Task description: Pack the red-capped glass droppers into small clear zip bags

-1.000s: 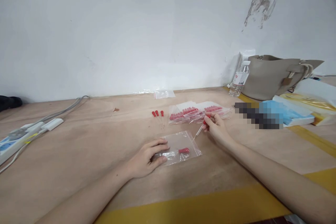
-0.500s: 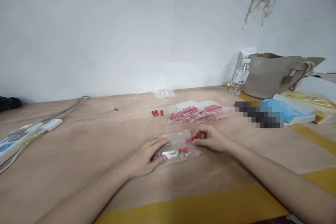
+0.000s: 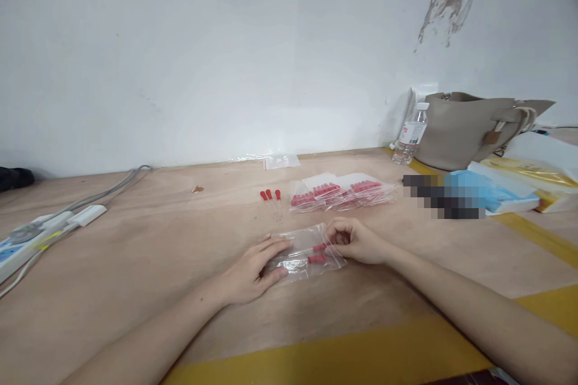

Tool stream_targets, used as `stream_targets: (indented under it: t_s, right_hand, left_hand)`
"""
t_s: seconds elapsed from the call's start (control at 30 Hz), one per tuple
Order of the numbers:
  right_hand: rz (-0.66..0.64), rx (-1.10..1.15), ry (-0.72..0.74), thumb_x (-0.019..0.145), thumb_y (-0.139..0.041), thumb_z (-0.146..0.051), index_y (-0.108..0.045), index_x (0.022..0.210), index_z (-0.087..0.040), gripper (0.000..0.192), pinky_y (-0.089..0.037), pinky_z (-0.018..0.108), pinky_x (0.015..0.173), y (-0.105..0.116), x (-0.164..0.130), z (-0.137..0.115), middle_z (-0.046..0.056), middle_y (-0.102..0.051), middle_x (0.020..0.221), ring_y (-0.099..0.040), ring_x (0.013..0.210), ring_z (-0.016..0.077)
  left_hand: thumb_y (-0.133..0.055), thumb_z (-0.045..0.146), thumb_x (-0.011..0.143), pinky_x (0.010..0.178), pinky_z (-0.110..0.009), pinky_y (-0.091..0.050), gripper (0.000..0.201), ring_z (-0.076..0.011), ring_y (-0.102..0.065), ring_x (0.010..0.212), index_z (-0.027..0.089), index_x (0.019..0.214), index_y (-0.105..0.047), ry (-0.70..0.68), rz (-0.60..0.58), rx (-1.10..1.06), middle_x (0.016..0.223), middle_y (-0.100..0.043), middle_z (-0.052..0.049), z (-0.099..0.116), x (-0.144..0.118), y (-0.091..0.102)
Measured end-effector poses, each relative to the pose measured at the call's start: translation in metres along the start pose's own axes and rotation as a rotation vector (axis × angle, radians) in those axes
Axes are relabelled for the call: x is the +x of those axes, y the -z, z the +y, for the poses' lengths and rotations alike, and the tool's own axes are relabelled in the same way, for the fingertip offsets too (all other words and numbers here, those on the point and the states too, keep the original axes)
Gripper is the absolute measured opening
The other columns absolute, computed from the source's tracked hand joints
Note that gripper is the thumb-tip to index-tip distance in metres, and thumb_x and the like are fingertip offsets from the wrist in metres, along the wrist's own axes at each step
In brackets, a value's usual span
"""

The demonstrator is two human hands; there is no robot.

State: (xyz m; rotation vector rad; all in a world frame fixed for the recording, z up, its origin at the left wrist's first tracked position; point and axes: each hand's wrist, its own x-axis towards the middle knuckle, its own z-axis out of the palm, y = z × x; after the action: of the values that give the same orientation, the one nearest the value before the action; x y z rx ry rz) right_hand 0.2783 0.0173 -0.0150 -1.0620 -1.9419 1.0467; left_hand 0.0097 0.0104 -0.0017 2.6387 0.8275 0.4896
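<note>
A small clear zip bag [image 3: 303,252] lies flat on the wooden table [image 3: 180,252]. My left hand [image 3: 253,269] rests flat on the bag's left end, pinning it. My right hand [image 3: 354,240] is curled at the bag's open right end, fingers on a red-capped dropper [image 3: 318,248] that lies partly inside. A second red-capped dropper [image 3: 316,259] lies inside the bag just below it. Three loose droppers [image 3: 271,197] lie farther back.
Filled bags of red-capped droppers [image 3: 341,192] lie behind the hands, with an empty bag [image 3: 280,160] by the wall. A power strip with cables [image 3: 40,231] is at left. A water bottle [image 3: 409,135], beige handbag [image 3: 474,129] and blue packs [image 3: 492,195] are at right.
My right hand came down from the filled bags with a dropper and pushed it into the open end of the zip bag. My left hand stayed on the bag.
</note>
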Motion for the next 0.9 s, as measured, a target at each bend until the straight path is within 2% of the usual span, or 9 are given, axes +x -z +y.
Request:
stream_targets:
  t_s: [0.1,0.23,0.4,0.47,0.53,0.63,0.7,0.8,0.9]
  right_hand:
    - [-0.036,0.064,-0.067,0.069,-0.061,-0.039,-0.058,0.070,-0.015,0.024,-0.029,0.018,0.043,-0.013,0.004,-0.002,-0.003,-0.049,0.055,-0.039,0.047,0.0055]
    - [0.108,0.087,-0.092,0.065,-0.064,-0.042,-0.057,0.063,-0.014,0.029,-0.034,0.019,0.046,-0.021,0.007,-0.002,-0.001,-0.053,0.058,-0.045,0.051,0.0075]
    - [-0.063,-0.008,-0.215,0.072,-0.055,-0.040,-0.062,0.071,-0.013,0.027,-0.032,0.019,0.038,0.005,0.008,-0.006,-0.002,-0.054,0.053,-0.043,0.039,0.0069]
    - [0.031,-0.124,-0.206,0.071,-0.055,-0.034,-0.063,0.076,-0.013,0.023,-0.033,0.019,0.038,0.017,0.011,-0.013,0.000,-0.058,0.057,-0.044,0.038,0.0070]
    - [0.142,-0.264,-0.108,0.070,-0.055,-0.028,-0.063,0.073,-0.014,0.017,-0.037,0.019,0.044,0.022,0.019,-0.024,0.001,-0.061,0.062,-0.049,0.045,0.0076]
    - [0.167,-0.459,0.013,0.070,-0.055,-0.022,-0.064,0.068,-0.015,0.012,-0.040,0.020,0.056,0.013,0.046,-0.040,0.002,-0.065,0.066,-0.056,0.058,0.0104]
    - [0.189,-0.592,0.015,0.070,-0.054,-0.017,-0.066,0.070,-0.015,0.012,-0.041,0.020,0.064,0.000,0.073,-0.046,0.004,-0.067,0.071,-0.058,0.067,0.0118]
    - [0.185,-0.677,-0.144,0.072,-0.051,-0.016,-0.067,0.073,-0.014,0.016,-0.041,0.020,0.069,-0.021,0.117,-0.045,0.008,-0.068,0.080,-0.060,0.076,0.0143]
    - [0.193,-0.674,-0.257,0.073,-0.052,-0.021,-0.067,0.075,-0.008,0.020,-0.043,0.024,0.066,-0.037,0.154,-0.035,0.016,-0.068,0.077,-0.062,0.075,0.0198]
  left_hand:
    - [-0.047,0.030,0.086,0.102,-0.044,-0.030,0.044,-0.0214,-0.041,0.119,0.024,0.128,-0.036,0.000,-0.001,0.001,0.127,-0.046,-0.006,0.000,0.000,0.000]
    - [-0.046,0.031,0.087,0.102,-0.044,-0.029,0.043,-0.0215,-0.040,0.119,0.024,0.128,-0.037,0.004,0.002,0.006,0.127,-0.046,-0.006,-0.001,-0.001,-0.001]
    - [-0.046,0.029,0.087,0.103,-0.041,-0.030,0.036,-0.0193,-0.042,0.118,0.021,0.122,-0.043,-0.018,0.016,-0.017,0.124,-0.049,-0.006,-0.001,-0.001,-0.001]
    - [-0.046,0.029,0.087,0.101,-0.039,-0.033,0.033,-0.0193,-0.042,0.118,0.021,0.118,-0.048,-0.021,0.015,-0.025,0.125,-0.049,-0.006,-0.001,-0.001,-0.001]
    - [-0.045,0.030,0.088,0.101,-0.039,-0.033,0.032,-0.0193,-0.041,0.119,0.021,0.117,-0.050,-0.008,0.005,-0.025,0.127,-0.047,-0.007,-0.002,0.000,-0.001]
    - [-0.043,0.031,0.088,0.103,-0.039,-0.030,0.033,-0.0190,-0.039,0.121,0.021,0.119,-0.051,0.012,-0.020,-0.022,0.129,-0.045,-0.006,-0.003,0.000,0.000]
    - [-0.042,0.031,0.089,0.104,-0.040,-0.028,0.033,-0.0191,-0.039,0.121,0.022,0.119,-0.051,0.018,-0.030,-0.029,0.129,-0.045,-0.006,-0.003,0.001,0.000]
    - [-0.038,0.029,0.091,0.104,-0.040,-0.027,0.032,-0.0189,-0.040,0.120,0.023,0.119,-0.051,0.018,-0.035,-0.045,0.129,-0.045,-0.005,-0.003,0.001,0.001]
    - [-0.039,0.027,0.091,0.104,-0.040,-0.027,0.032,-0.0190,-0.040,0.120,0.022,0.120,-0.050,-0.001,-0.033,-0.044,0.129,-0.045,-0.005,-0.003,0.000,0.001]
